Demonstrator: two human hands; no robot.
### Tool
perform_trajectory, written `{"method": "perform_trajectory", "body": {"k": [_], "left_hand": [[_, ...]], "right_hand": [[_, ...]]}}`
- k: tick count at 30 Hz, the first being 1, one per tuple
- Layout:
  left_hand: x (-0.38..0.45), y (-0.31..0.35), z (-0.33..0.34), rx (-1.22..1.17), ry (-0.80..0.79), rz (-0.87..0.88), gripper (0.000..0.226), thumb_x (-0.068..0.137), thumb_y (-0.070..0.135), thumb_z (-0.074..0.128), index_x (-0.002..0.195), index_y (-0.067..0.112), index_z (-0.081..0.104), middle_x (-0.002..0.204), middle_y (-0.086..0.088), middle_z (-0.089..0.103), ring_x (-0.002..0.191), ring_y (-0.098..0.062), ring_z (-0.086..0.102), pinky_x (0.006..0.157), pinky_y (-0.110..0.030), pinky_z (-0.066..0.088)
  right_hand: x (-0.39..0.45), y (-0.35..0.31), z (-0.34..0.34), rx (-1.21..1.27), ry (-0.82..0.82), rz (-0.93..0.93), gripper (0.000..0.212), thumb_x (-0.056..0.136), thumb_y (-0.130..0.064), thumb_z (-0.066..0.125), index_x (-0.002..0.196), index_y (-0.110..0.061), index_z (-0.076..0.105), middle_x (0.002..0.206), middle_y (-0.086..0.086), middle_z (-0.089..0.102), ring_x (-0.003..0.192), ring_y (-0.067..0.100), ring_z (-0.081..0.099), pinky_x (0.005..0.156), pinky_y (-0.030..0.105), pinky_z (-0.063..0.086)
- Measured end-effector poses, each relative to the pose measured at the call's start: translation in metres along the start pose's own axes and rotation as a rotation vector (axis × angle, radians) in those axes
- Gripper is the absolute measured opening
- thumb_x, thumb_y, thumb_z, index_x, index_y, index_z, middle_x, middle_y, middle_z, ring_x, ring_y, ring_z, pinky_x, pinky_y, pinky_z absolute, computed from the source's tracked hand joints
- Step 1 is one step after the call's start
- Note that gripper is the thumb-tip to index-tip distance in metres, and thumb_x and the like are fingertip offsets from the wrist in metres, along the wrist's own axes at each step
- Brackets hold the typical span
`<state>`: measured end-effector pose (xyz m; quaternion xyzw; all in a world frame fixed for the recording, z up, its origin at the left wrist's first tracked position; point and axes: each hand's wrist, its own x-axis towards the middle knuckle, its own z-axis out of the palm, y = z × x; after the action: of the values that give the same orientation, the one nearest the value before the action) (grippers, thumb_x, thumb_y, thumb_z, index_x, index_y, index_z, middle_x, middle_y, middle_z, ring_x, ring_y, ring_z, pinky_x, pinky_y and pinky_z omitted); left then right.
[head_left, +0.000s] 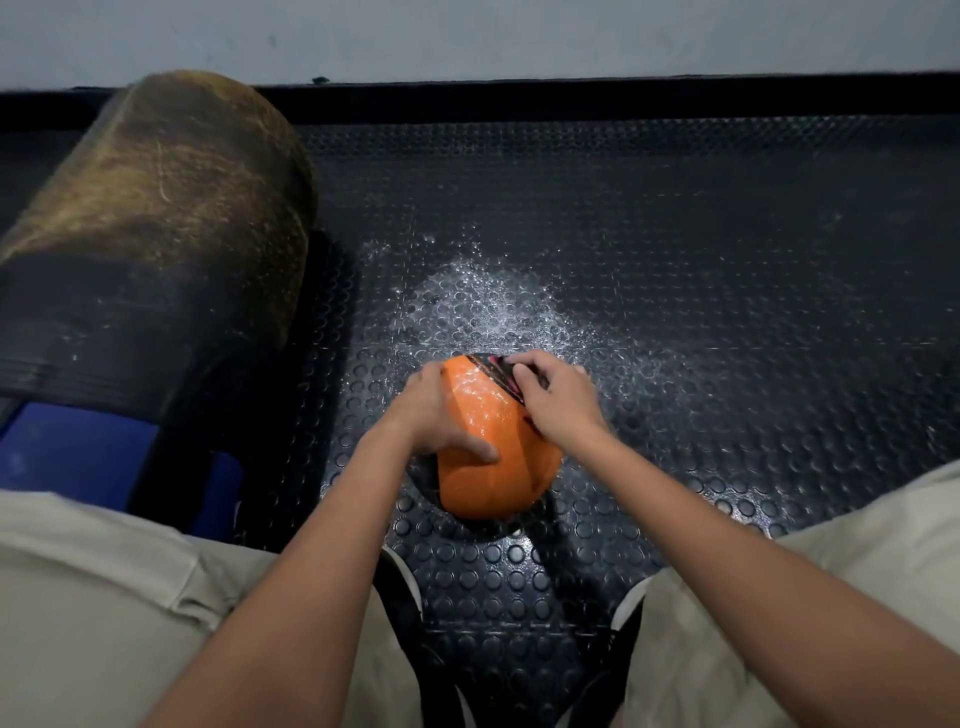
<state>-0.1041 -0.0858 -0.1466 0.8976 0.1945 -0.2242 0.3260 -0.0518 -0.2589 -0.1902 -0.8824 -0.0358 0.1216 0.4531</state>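
Entry: a glossy, rounded orange object (493, 457) is being held down on the studded black floor mat (727, 312), in front of the knees of a seated person. Its left side is being gripped by the left hand (436, 410), with the thumb laid across the orange surface and the fingers wrapped round the far edge. The dark striped band at its upper right is being gripped by the right hand (558, 400), fingers curled down onto it. White specks (483, 301) are being observed scattered on the mat just beyond the object. A large brown-black cylinder (156, 234) is lying at the left, well apart from the object, with a blue item (78, 452) near its base.
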Motion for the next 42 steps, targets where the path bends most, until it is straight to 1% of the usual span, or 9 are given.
{"method": "perform_trajectory", "body": {"k": [8,14,16,20,26,33,37,39,42], "left_hand": [[-0.006,0.001,-0.004,0.017,-0.005,-0.057,0.134,0.047,0.047,0.098,0.155,0.050,0.019,0.147,-0.013,0.016,0.142,-0.037,0.012,0.112,-0.059,0.032],[-0.006,0.001,-0.010,0.029,-0.027,-0.052,0.134,0.046,0.039,0.100,0.155,0.048,0.023,0.148,-0.010,0.022,0.143,-0.038,0.022,0.114,-0.058,0.035],[-0.007,0.003,-0.012,0.018,-0.026,-0.056,0.133,0.047,0.038,0.100,0.156,0.047,0.024,0.151,-0.010,0.022,0.144,-0.039,0.023,0.113,-0.061,0.035],[-0.007,0.008,-0.011,0.004,-0.034,-0.046,0.132,0.047,0.035,0.099,0.155,0.047,0.024,0.152,-0.010,0.022,0.144,-0.042,0.024,0.113,-0.063,0.033],[-0.008,0.012,-0.014,0.050,-0.088,-0.067,0.135,0.048,0.023,0.100,0.153,0.050,0.021,0.152,-0.011,0.018,0.139,-0.043,0.031,0.111,-0.060,0.038],[-0.014,0.015,-0.014,-0.009,-0.118,-0.029,0.129,0.051,0.011,0.097,0.152,0.047,0.026,0.151,-0.011,0.019,0.138,-0.045,0.031,0.109,-0.064,0.039],[-0.011,0.010,-0.016,0.003,-0.126,-0.018,0.128,0.052,0.006,0.097,0.151,0.047,0.027,0.147,-0.009,0.021,0.134,-0.043,0.036,0.107,-0.059,0.043],[-0.011,0.007,-0.017,0.007,-0.131,-0.011,0.128,0.051,0.006,0.097,0.150,0.048,0.027,0.146,-0.008,0.021,0.134,-0.043,0.035,0.106,-0.059,0.044],[-0.012,0.008,-0.017,-0.029,-0.151,0.008,0.126,0.055,0.003,0.094,0.152,0.047,0.026,0.152,-0.008,0.016,0.138,-0.044,0.030,0.108,-0.062,0.041]], "right_hand": [[0.004,0.014,-0.004,0.086,0.055,0.157,0.017,0.103,-0.029,0.053,0.111,-0.036,0.066,0.113,-0.004,0.069,0.094,0.015,0.064,0.079,0.032,0.054],[-0.004,-0.001,0.000,-0.016,-0.064,-0.039,0.020,0.102,-0.032,0.055,0.116,-0.037,0.067,0.114,-0.007,0.061,0.113,0.013,0.038,0.095,0.031,0.033],[-0.001,0.008,-0.002,0.007,-0.025,0.002,0.018,0.103,-0.032,0.053,0.114,-0.038,0.066,0.107,-0.014,0.062,0.111,0.016,0.047,0.093,0.033,0.042],[0.002,0.017,-0.002,0.080,0.081,0.201,0.014,0.104,-0.028,0.052,0.109,-0.036,0.062,0.116,-0.004,0.067,0.099,0.017,0.062,0.078,0.031,0.050],[-0.002,0.002,0.006,-0.011,-0.020,-0.051,0.019,0.100,-0.032,0.056,0.113,-0.039,0.068,0.110,-0.009,0.064,0.114,0.015,0.039,0.092,0.033,0.038],[0.001,0.026,0.003,0.099,0.139,0.290,0.016,0.103,-0.026,0.053,0.112,-0.033,0.065,0.113,-0.004,0.068,0.087,0.010,0.060,0.062,0.022,0.044],[-0.003,0.015,0.008,0.067,0.086,0.070,0.017,0.100,-0.031,0.056,0.109,-0.039,0.068,0.113,0.000,0.062,0.100,0.011,0.053,0.089,0.032,0.047],[-0.003,0.011,0.009,0.022,0.018,-0.008,0.018,0.100,-0.033,0.056,0.111,-0.040,0.068,0.111,0.000,0.059,0.097,0.007,0.045,0.086,0.028,0.039],[0.000,0.021,0.006,0.074,0.078,0.099,0.018,0.102,-0.031,0.054,0.112,-0.038,0.066,0.108,0.002,0.063,0.090,0.012,0.057,0.072,0.029,0.050]]}}
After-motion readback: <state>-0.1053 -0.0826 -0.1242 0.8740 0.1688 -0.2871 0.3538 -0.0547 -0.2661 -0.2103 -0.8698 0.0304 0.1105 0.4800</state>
